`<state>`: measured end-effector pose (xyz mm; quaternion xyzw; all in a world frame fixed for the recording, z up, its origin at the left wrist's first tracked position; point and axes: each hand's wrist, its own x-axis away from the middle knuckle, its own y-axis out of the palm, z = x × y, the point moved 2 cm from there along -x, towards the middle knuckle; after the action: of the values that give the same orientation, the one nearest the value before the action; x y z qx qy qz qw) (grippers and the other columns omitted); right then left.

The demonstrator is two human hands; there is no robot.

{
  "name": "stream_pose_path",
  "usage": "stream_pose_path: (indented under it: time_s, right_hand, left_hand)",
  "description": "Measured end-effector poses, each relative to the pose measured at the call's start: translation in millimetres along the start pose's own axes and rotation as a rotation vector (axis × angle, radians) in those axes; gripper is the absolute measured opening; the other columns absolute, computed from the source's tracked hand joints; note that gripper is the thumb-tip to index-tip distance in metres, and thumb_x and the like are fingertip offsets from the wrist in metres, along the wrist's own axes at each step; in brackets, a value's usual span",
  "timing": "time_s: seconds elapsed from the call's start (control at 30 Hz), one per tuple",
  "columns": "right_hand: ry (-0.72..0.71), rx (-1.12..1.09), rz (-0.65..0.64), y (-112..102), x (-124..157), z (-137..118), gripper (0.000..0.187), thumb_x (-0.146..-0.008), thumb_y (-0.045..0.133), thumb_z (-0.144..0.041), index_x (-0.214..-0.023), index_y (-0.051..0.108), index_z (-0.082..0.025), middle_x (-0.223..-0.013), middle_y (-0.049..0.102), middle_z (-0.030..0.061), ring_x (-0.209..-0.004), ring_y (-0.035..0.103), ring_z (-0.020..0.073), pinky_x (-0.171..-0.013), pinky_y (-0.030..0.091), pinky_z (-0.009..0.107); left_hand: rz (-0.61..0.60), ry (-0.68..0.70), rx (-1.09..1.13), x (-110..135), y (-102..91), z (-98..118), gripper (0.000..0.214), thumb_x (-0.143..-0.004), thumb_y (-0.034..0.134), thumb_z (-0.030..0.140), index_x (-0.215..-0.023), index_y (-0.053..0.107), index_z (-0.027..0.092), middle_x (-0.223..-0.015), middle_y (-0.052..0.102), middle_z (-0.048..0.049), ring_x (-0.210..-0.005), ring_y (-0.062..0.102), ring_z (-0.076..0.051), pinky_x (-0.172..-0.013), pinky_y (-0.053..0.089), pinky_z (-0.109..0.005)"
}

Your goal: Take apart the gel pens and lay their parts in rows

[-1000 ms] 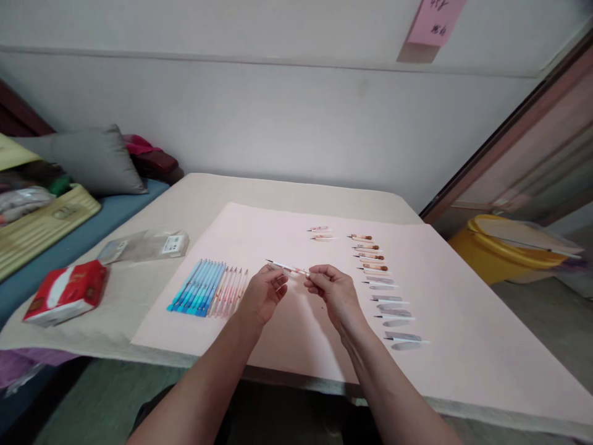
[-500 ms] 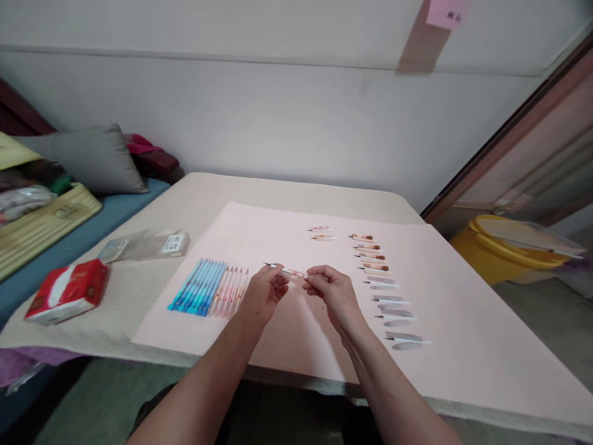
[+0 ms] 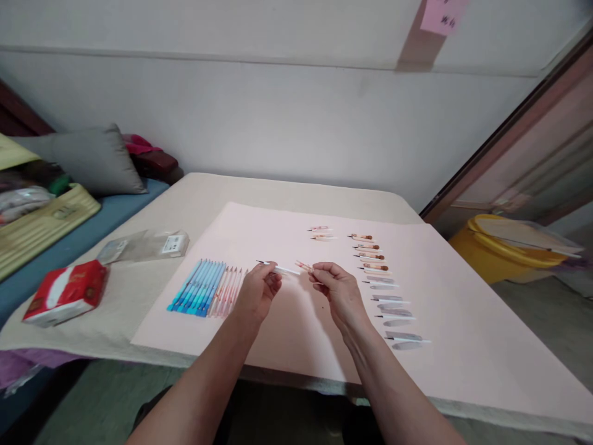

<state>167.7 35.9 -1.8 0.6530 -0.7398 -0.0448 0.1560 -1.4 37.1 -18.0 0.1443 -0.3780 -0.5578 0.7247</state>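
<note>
Pale wall (image 3: 296, 123) is rising behind a cloth-covered worktop (image 3: 287, 188), on which a pink sheet (image 3: 273, 232) is lying spread. Toward the near left of that sheet, a row of blue pens (image 3: 197, 287) is serving as the landmark here. Directly against their right side, pink-patterned pens (image 3: 228, 290) are lying in the same slant. Beyond the blue pens to the left, a clear plastic bag (image 3: 151, 244) is resting, and farther left a red tissue pack (image 3: 69, 290) is sitting.

Right of the blue pens, both hands are working above the sheet. Fingers of the left hand (image 3: 258, 289) are pinching a white refill (image 3: 287, 269) near its dark tip, its other end pointing away from the blue pens. Fingers of the right hand (image 3: 337, 285), farther from the blue pens, are gripping a patterned barrel (image 3: 303, 266); whether that is one piece or two, the blur is hiding.

Compared with half a second earlier, the white refill is now showing its length bare rather than lining up inside the patterned barrel. That is suggesting the pen is now in separate parts, one per hand.

Well right of the blue pens, brown-ended pieces (image 3: 378, 257) and grey pieces (image 3: 393, 313) are lying in a column, with two small patterned pieces (image 3: 320, 237) sitting nearer, at the upper right of the blue pens.
</note>
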Motion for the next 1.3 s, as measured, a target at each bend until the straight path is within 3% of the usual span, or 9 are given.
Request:
stream_pose_path:
  time_s: [0.13, 0.3, 0.67, 0.97, 1.3]
  right_hand:
    - [-0.057, 0.11, -0.002, 6, 3, 5, 0.023, -0.061, 0.072, -0.034, -0.076, 0.066, -0.018, -0.069, 0.064, 0.0005, -0.062, 0.056, 0.0125, -0.058, 0.042, 0.025]
    - [-0.064, 0.18, -0.028, 11, 7, 10, 0.022, -0.064, 0.069, -0.036, -0.077, 0.066, -0.018, -0.067, 0.063, 0.0001, -0.061, 0.055, 0.0125, -0.057, 0.041, 0.024]
    - [-0.078, 0.243, -0.154, 14, 7, 8, 0.018, -0.066, 0.068, -0.032, -0.078, 0.068, -0.019, -0.073, 0.064, 0.0005, -0.066, 0.054, 0.0124, -0.062, 0.045, 0.026]
    - [-0.013, 0.246, -0.141, 12, 9, 9, 0.019, -0.065, 0.068, -0.032, -0.079, 0.069, -0.019, -0.071, 0.065, 0.0008, -0.066, 0.057, 0.0138, -0.06, 0.045, 0.026]
    - [-0.002, 0.165, -0.152, 9, 4, 10, 0.018, -0.062, 0.072, -0.028, -0.077, 0.07, -0.019, -0.07, 0.065, 0.0007, -0.066, 0.057, 0.0132, -0.063, 0.047, 0.028]
  left_hand:
    - [-0.057, -0.05, -0.058, 9, 8.6, -17, 0.015, -0.066, 0.07, 0.019, -0.077, 0.062, 0.013, -0.069, 0.06, 0.0, -0.054, 0.057, -0.006, -0.05, 0.047, -0.016]
    - [-0.089, -0.058, -0.082, 15, 13.5, -25, 0.018, -0.066, 0.07, 0.02, -0.082, 0.064, 0.014, -0.075, 0.064, -0.0025, -0.059, 0.058, -0.007, -0.055, 0.047, -0.018]
    - [-0.129, -0.019, -0.166, 17, 13.4, -25, 0.015, -0.063, 0.071, 0.019, -0.074, 0.062, 0.015, -0.072, 0.063, -0.0017, -0.064, 0.059, -0.009, -0.064, 0.047, -0.022]
    - [-0.142, 0.06, -0.279, 16, 11.1, -26, 0.018, -0.062, 0.071, 0.019, -0.076, 0.06, 0.015, -0.075, 0.062, -0.0027, -0.067, 0.059, -0.012, -0.067, 0.048, -0.026]
    - [-0.173, -0.008, -0.313, 15, 12.1, -20, 0.022, -0.065, 0.07, 0.028, -0.079, 0.057, 0.016, -0.077, 0.061, -0.0029, -0.067, 0.059, -0.011, -0.064, 0.046, -0.024]
